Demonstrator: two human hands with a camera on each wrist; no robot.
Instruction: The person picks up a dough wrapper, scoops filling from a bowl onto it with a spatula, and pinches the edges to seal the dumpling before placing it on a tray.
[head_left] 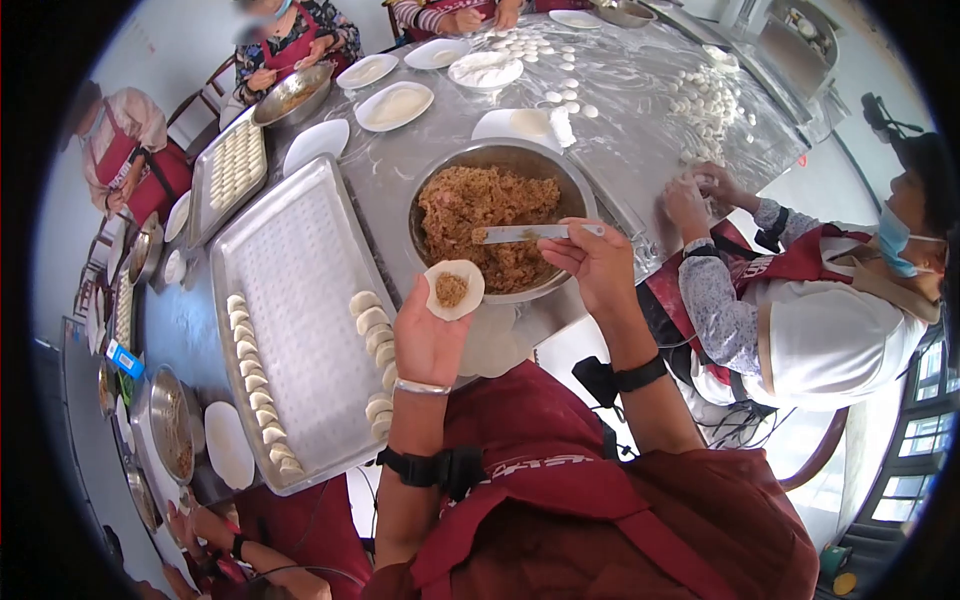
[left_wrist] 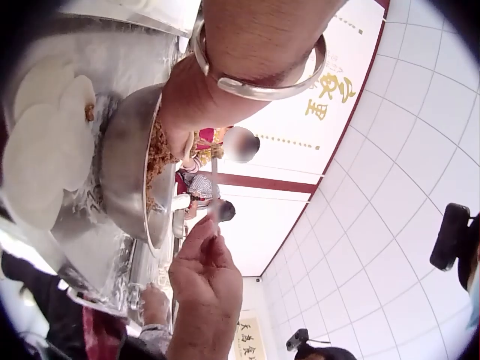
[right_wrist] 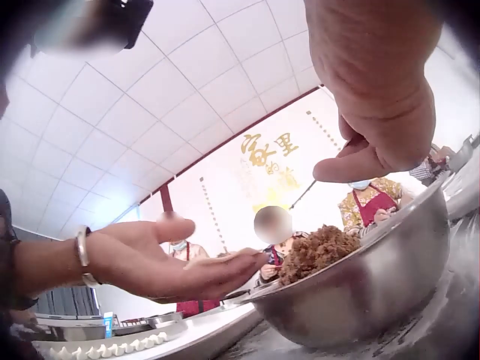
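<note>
The left hand (head_left: pixel 432 340) lies palm up with a round dough wrapper (head_left: pixel 455 290) on its fingers, a lump of filling (head_left: pixel 451 290) at the wrapper's middle. In the right wrist view the left hand (right_wrist: pixel 157 259) is flat, fingers extended beside the bowl. The right hand (head_left: pixel 600 265) pinches the end of a flat spatula (head_left: pixel 540 233) above the metal bowl (head_left: pixel 575 190) of brown filling (head_left: pixel 490 205); some filling clings to the spatula's tip. In the left wrist view the right hand (left_wrist: pixel 206 281) has thumb and fingertips together on the spatula.
Left of the bowl is a metal tray (head_left: pixel 290 230) with a row of dumplings (head_left: pixel 255 385) along each long side. Loose wrappers (head_left: pixel 495 342) lie at the table's near edge. Plates (head_left: pixel 395 106) stand beyond the bowl. A person (head_left: pixel 810 320) works at the right.
</note>
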